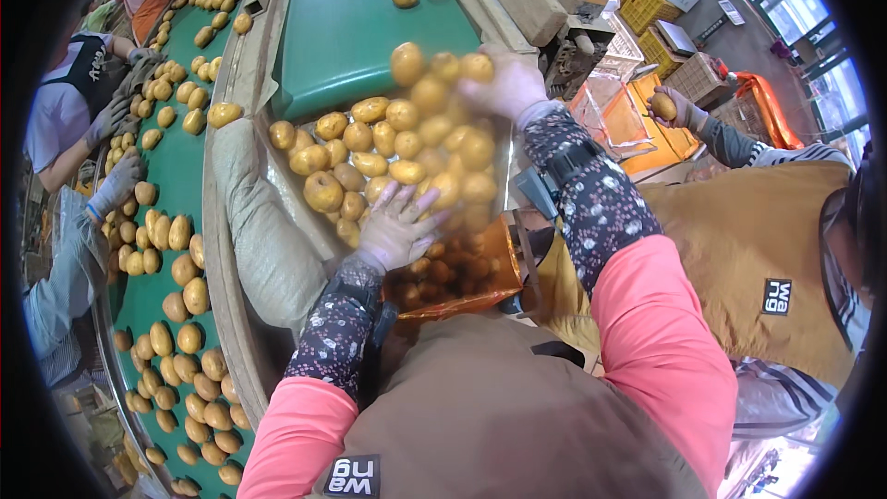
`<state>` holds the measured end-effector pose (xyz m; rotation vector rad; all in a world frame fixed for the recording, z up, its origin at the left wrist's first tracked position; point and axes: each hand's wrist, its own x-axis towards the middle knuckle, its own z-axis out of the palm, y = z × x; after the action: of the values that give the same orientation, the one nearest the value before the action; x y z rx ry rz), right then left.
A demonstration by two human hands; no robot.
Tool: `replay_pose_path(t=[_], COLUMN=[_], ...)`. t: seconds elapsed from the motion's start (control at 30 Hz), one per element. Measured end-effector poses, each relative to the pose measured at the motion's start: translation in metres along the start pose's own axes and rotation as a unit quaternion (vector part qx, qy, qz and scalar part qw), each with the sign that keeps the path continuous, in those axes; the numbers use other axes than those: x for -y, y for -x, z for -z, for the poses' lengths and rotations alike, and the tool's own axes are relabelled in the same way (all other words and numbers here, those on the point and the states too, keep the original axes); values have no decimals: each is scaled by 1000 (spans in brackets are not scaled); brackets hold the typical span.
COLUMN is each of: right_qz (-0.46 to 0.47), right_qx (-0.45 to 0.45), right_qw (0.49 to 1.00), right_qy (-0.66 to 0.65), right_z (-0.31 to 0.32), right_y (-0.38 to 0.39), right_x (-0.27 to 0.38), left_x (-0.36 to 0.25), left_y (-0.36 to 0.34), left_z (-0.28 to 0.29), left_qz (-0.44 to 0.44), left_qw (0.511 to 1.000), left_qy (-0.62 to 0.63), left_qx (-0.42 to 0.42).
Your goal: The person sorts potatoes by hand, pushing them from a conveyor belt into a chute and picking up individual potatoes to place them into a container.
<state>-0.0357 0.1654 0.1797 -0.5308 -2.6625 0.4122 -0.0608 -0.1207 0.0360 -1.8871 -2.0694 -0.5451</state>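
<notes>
A heap of potatoes (370,164) lies in a metal chute at the lower end of a green belt (370,37). My left hand (399,226), in a thin pale glove, rests at the heap's near edge with its fingers spread, holding nothing. My right hand (504,85), gloved too, is beside the potatoes at the chute's far right. Motion blurs its fingers, so what it grips, if anything, is unclear. Several potatoes between the hands are smeared by motion. Just below my left hand, an orange-lined container (499,268) has potatoes inside.
On the left a second green belt (176,286) carries many potatoes, with several gloved workers along it. A padded grey roll (263,222) covers the chute's left side. At right, a co-worker in a brown apron (758,268) holds a potato (663,106); yellow crates (650,7) stand behind.
</notes>
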Motion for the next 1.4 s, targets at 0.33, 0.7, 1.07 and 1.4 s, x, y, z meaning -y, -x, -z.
replay_pose_path(t=[0.33,0.7,1.07,1.4], right_qz=[-217,-246,-297,-355], right_qx=[75,62,-48,-337], right_qw=[526,394,569,443], right_qy=[-819,-883,-765,-751], right_z=[3,20,10,37], right_y=[52,78,85,73], right_x=[-18,-32,-54,-226], left_x=[-22,-4,6,6], left_y=[-6,-19,-26,-27], left_z=[1,-3,-7,-12], left_qz=[-1,-5,-8,-9], left_qw=[1000,1000,1000,1000], left_qy=[0,4,10,16], left_qx=[3,17,-1,-13])
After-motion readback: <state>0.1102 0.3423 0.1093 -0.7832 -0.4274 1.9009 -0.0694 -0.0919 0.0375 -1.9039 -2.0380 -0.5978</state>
